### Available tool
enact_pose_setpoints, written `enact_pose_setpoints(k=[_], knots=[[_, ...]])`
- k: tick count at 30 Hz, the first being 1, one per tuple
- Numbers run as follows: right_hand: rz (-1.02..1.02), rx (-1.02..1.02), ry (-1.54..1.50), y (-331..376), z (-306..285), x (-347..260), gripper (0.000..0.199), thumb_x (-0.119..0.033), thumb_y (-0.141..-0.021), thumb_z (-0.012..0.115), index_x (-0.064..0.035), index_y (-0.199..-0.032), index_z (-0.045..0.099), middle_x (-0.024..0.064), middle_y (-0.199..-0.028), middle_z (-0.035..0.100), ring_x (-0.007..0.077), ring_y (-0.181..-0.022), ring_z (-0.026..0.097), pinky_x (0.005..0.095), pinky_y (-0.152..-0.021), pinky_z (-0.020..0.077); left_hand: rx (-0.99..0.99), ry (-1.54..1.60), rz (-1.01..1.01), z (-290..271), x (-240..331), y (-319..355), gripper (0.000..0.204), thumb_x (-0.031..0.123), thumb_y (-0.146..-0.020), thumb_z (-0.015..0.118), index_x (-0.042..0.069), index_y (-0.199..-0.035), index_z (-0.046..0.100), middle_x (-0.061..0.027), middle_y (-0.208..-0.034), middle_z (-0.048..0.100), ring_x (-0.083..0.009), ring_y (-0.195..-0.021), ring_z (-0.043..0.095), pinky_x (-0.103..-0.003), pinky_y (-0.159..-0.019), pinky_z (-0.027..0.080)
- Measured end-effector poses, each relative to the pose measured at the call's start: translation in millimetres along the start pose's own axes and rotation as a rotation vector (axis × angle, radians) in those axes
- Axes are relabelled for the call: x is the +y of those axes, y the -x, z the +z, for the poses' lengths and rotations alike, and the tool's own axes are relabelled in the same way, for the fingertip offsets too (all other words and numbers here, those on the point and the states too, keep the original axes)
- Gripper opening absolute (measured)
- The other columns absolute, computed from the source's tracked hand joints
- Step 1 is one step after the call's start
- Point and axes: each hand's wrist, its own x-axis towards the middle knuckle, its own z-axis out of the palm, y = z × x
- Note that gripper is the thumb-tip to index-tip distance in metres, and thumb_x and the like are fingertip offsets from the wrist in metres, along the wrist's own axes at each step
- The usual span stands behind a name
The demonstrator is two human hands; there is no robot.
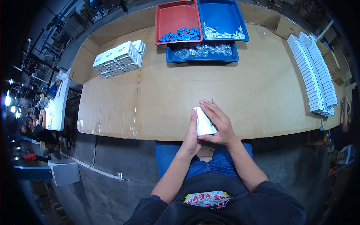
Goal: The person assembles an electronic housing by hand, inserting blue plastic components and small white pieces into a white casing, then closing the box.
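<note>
A small white box [203, 123] is held between my two hands, just above the near edge of the cardboard-covered table [168, 97]. My left hand [192, 135] presses along its left side, thumb near the top. Across its right side lies my right hand [220, 125], fingers over the upper edge and thumb at the lower edge. The fingers partly cover the box, and its underside is hidden.
A red tray [176, 17] holds blue pieces; a blue tray [223, 17] beside it holds small white pieces. Below, another blue tray [202, 59] contains clear plastic bags. Stacked white boxes [118, 58] stand at left, and long rows of white boxes [313, 78] at right.
</note>
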Motion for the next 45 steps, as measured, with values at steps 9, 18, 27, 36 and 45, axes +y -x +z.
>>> enact_pose_setpoints(k=[9,18,27,36,45], knots=[[-0.046,0.108,-0.093,8,13,8,0.095,-0.071,-0.085,0.07,0.0055,-0.14,0.059,0.025,-0.142,0.061,0.0407,-0.131,0.062,0.0514,-0.11,0.0482,0.009,-0.01,-0.018,-2,-2,7,0.07,0.063,-0.11,0.029,0.01,-0.154,0.041,-0.0092,-0.14,0.06,-0.0198,-0.124,0.063,-0.036,-0.101,0.055],[0.416,0.183,-0.559,6,30,-9,0.088,-0.068,-0.107,0.034,0.0069,-0.15,0.049,0.023,-0.153,0.05,0.0331,-0.142,0.05,0.0389,-0.116,0.041,0.028,-0.713,0.599,-25,-34,-16,0.075,0.026,-0.106,0.06,-0.002,-0.164,0.02,-0.0206,-0.158,0.035,-0.0311,-0.149,0.038,-0.042,-0.121,0.035],[0.244,-0.104,-0.264,8,24,-11,0.063,-0.011,-0.094,0.069,0.0,-0.153,0.049,0.0233,-0.158,0.046,0.0362,-0.146,0.047,0.0425,-0.12,0.0394,0.207,-0.239,0.399,-43,-17,-22,0.062,0.041,-0.113,0.042,0.005,-0.162,0.03,-0.0114,-0.142,0.053,-0.0192,-0.128,0.053,-0.033,-0.107,0.044],[0.111,0.135,-0.067,17,38,-1,0.043,-0.013,-0.102,0.062,0.0072,-0.139,0.06,0.0262,-0.131,0.069,0.0391,-0.112,0.073,0.0394,-0.094,0.0585,0.274,-0.239,0.382,-23,-20,-19,0.045,0.039,-0.114,0.041,0.003,-0.139,0.05,-0.0052,-0.116,0.058,-0.0125,-0.106,0.055,-0.031,-0.092,0.047],[0.065,0.219,-0.022,20,45,-4,0.037,-0.008,-0.1,0.062,0.0095,-0.133,0.063,0.027,-0.127,0.07,0.0414,-0.113,0.072,0.0441,-0.095,0.0597,0.317,-0.253,0.391,-17,-25,-17,0.045,0.038,-0.115,0.039,-0.001,-0.129,0.056,-0.0046,-0.106,0.06,-0.011,-0.098,0.056,-0.029,-0.088,0.047]])
